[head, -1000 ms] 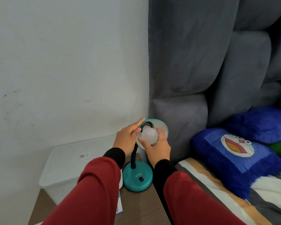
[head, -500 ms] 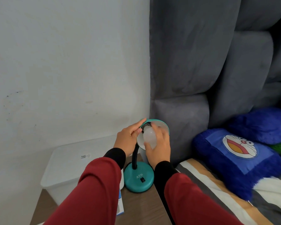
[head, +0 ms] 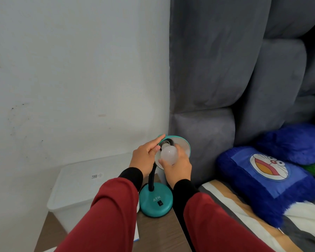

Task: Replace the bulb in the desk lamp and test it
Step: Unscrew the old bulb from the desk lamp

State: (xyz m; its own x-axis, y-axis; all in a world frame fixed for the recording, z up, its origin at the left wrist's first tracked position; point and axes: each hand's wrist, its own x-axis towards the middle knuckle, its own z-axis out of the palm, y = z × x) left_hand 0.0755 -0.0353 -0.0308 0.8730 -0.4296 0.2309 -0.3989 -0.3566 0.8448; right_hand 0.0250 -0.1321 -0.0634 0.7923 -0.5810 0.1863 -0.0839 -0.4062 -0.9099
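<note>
While right hand [head: 178, 165] fingers wrap bulb [head: 168, 153] at teal lamp [head: 155, 201] socket and left hand [head: 146, 157] pinches shade rim [head: 186, 147]: light, smooth, fragile, so grip dome gently, twist slowly.

one head-worn wide-angle view, looking forward and down, close over the small wooden bedside table [head: 158, 231].
</note>
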